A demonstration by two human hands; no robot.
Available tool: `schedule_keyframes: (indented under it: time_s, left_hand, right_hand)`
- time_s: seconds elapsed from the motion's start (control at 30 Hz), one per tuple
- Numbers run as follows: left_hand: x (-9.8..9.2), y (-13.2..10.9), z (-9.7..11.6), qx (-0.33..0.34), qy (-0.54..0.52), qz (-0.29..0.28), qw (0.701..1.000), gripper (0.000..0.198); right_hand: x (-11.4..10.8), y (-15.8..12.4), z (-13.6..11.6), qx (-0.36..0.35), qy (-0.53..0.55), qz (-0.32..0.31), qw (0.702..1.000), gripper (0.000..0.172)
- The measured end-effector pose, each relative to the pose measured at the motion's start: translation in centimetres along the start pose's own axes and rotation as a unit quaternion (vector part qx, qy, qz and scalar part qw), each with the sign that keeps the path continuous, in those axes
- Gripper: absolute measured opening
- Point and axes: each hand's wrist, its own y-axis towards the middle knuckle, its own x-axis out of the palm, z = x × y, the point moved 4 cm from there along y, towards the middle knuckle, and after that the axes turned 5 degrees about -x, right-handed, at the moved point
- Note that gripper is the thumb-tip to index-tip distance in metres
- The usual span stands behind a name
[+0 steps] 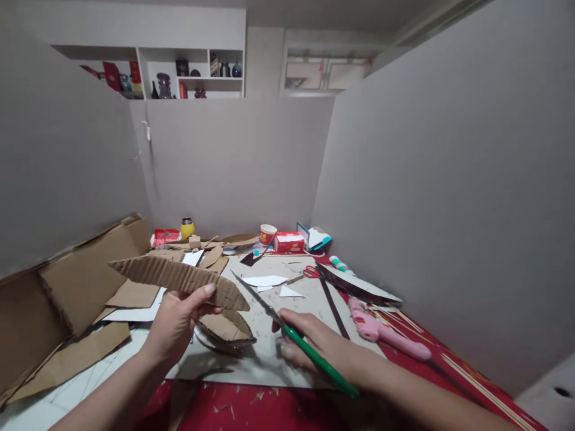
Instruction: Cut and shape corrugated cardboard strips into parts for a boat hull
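A long pointed piece of corrugated cardboard is pinched between the thumb and fingers of my left hand, raised above the work surface. My right hand grips a pair of green-handled scissors, whose blades point up and left, a short way from the cardboard's right end. The blades look closed together. Below my left hand sits a small boat-shaped cardboard form, partly hidden by that hand. White paper scraps lie on the grey board beyond the scissors.
A pink glue gun and thin wooden sticks lie at right on the red cloth. Large cardboard stands at left. A paper cup, red tissue box and yellow jar are at the back. Grey partitions enclose the table.
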Motion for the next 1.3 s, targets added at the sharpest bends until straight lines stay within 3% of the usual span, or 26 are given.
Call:
schedule_keyframes:
  time_s: [0.2,0.4,0.6,0.97,1.3]
  left_hand:
    - [0.1,-0.2,-1.3,-0.032,0.004,0.011,0.999,0.024]
    - [-0.5,-0.8,-1.3,-0.018,0.049,0.015,0.999,0.027]
    - [-1.0,-0.9,-1.5,-0.023,0.108,0.005,0.994,0.029]
    - [-1.2,-0.7,-2.1,-0.038,0.126,-0.014,0.991,0.027]
    - [0.3,-1.2,-2.4,-0.091,0.051,-0.069,0.992,0.029]
  right_hand:
    - [0.5,-0.1,0.2,0.038,0.009,-0.044,0.998,0.036]
    - [0.7,-0.1,-0.3,0.046,0.022,-0.063,0.997,0.029]
    - [0.9,-0.3,-0.2,0.06,0.023,-0.072,0.995,0.032]
    - [1.7,-0.2,0.9,0.067,0.026,-0.057,0.996,0.034]
    - [2.5,0.0,2.1,0.063,0.066,-0.018,0.996,0.036]
